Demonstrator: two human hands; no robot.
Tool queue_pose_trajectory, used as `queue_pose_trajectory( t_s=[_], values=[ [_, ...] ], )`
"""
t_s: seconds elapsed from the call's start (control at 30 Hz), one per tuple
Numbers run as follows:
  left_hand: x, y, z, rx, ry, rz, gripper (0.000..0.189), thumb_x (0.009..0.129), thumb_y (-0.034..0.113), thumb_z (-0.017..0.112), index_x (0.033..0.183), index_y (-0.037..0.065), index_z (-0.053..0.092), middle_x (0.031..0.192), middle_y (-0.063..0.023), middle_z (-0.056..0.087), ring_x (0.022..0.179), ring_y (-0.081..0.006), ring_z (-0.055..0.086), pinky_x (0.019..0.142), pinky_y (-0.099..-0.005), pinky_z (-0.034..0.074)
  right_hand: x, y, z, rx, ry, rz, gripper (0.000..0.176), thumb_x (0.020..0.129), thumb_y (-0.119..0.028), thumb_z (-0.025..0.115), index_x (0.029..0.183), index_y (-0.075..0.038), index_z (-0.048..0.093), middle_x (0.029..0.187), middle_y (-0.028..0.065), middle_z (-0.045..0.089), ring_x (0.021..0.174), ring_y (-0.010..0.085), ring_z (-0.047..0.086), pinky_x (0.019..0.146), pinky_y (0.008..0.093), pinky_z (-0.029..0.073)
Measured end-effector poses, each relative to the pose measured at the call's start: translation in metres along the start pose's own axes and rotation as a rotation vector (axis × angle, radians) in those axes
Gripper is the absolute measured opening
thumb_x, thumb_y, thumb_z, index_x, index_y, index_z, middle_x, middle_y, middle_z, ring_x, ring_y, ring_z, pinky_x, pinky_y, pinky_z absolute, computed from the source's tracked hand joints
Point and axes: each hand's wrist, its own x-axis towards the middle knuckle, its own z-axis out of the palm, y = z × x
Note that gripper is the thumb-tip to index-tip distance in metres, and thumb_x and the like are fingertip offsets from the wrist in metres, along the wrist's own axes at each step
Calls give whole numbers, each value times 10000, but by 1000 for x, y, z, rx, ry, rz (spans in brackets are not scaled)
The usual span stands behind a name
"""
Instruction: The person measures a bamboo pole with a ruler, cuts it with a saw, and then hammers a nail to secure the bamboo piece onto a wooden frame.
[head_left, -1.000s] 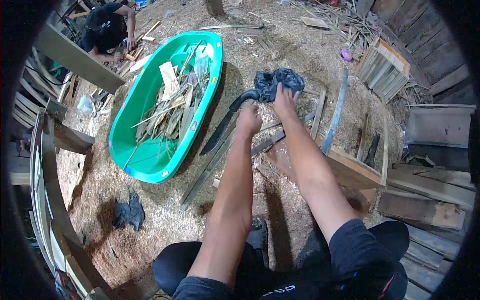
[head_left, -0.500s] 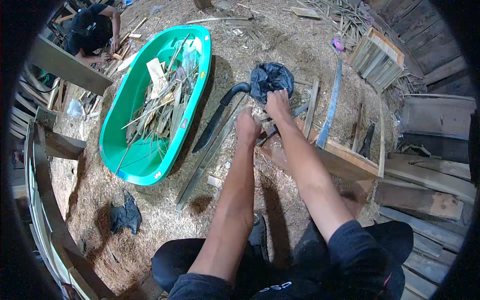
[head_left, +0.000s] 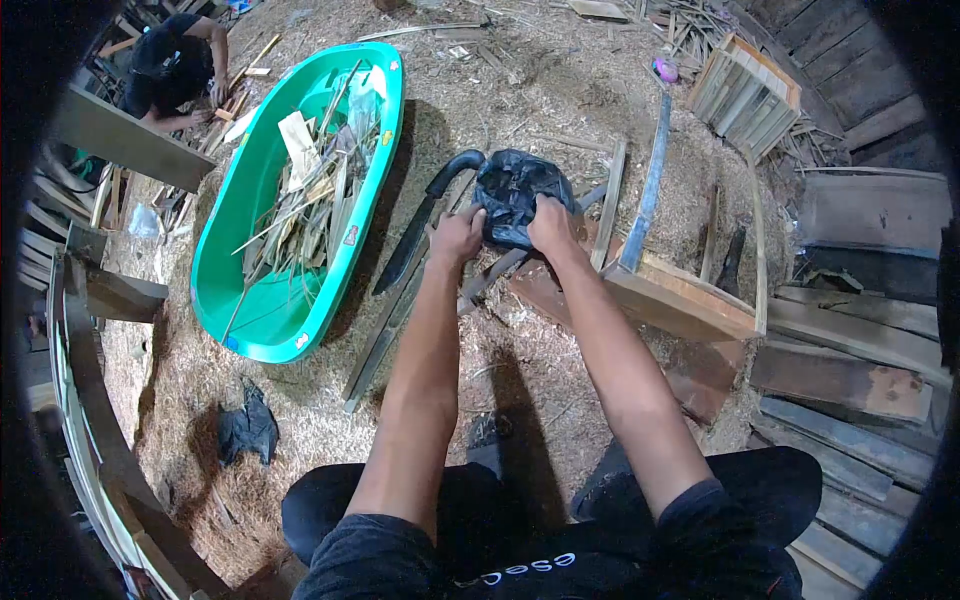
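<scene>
A black plastic bag [head_left: 520,178] stands on the shavings in front of me, its mouth gaping upward. My right hand [head_left: 550,226] is closed on the near right edge of the bag. At its near left edge is my left hand [head_left: 458,236], fingers curled and gripping the plastic there. Left of the bag lies a long dark-bladed machete [head_left: 405,246] with a curved black handle. Narrow wooden strips [head_left: 490,276] lie on the ground just under and below my hands.
A green plastic tub [head_left: 212,262] holding wood scraps sits at left. An upright board frame [head_left: 690,296] and a slatted wooden crate [head_left: 742,98] stand to the right. A black plastic scrap [head_left: 248,430] lies lower left. Another person [head_left: 172,66] crouches at upper left.
My left hand has moved up and left to the bag's edge. The bag has shifted slightly toward me and left, its mouth spread wider between both hands.
</scene>
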Motion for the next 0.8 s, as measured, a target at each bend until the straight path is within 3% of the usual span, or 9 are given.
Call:
queue_pose_trajectory(
  t_s=[0.07,0.17,0.27,0.3,0.4,0.43,0.57,0.8],
  values=[
    [5,10,-1,37,-7,-87,459,950,448,478,1334,207,553,1290,-190,597,1295,-351,468,1093,-655,228,-2,-10,-11,-5,-12,-30,333,789,-44,616,1119,-7,610,1219,312,566,960,445,635,830,509,519],
    [4,26,6,195,149,-75,517,882,416,578,1359,223,520,1331,-155,563,1310,-342,444,1097,-632,247,-3,-8,6,-37,94,-69,681,761,-10,637,1405,-66,422,1395,318,420,1030,459,613,851,502,521],
    [15,19,24,133,421,289,629,791,344,648,1385,226,479,1383,-108,494,1335,-320,406,1113,-594,251,-4,-46,-28,-64,-188,152,888,739,-32,662,1512,-117,233,1462,285,355,1169,455,540,979,452,475],
    [18,21,23,170,332,410,586,736,260,649,1312,199,562,1434,-84,411,1360,-309,361,1121,-592,230,-3,-44,-21,3,-89,160,876,747,-3,649,1502,-125,220,1396,283,428,1161,449,539,973,452,468],
    [18,21,34,354,247,121,456,753,243,609,1200,164,648,1438,-100,415,1365,-303,358,1111,-622,219,17,-9,15,201,157,62,748,770,27,614,1446,-119,332,1307,290,484,1110,459,549,935,471,474],
    [18,22,38,160,315,-25,387,763,239,563,1111,128,694,1469,-142,384,1389,-333,321,1083,-672,227,19,-6,18,199,279,-80,545,825,-4,582,1350,-122,492,1210,280,524,1040,463,564,896,486,476],
    [22,23,40,52,189,-143,446,776,252,524,1174,103,660,1513,-220,310,1424,-404,237,1069,-736,177,28,-21,20,-38,192,126,310,879,-93,584,1170,-140,677,1203,206,507,1011,407,595,888,488,484],
    [21,16,34,-64,75,-165,478,799,330,536,1238,173,639,1541,-183,287,1454,-373,184,1070,-754,135,49,-18,26,-105,92,214,231,923,-180,553,1105,-150,692,1150,182,529,988,400,620,866,490,493]
  ],
)
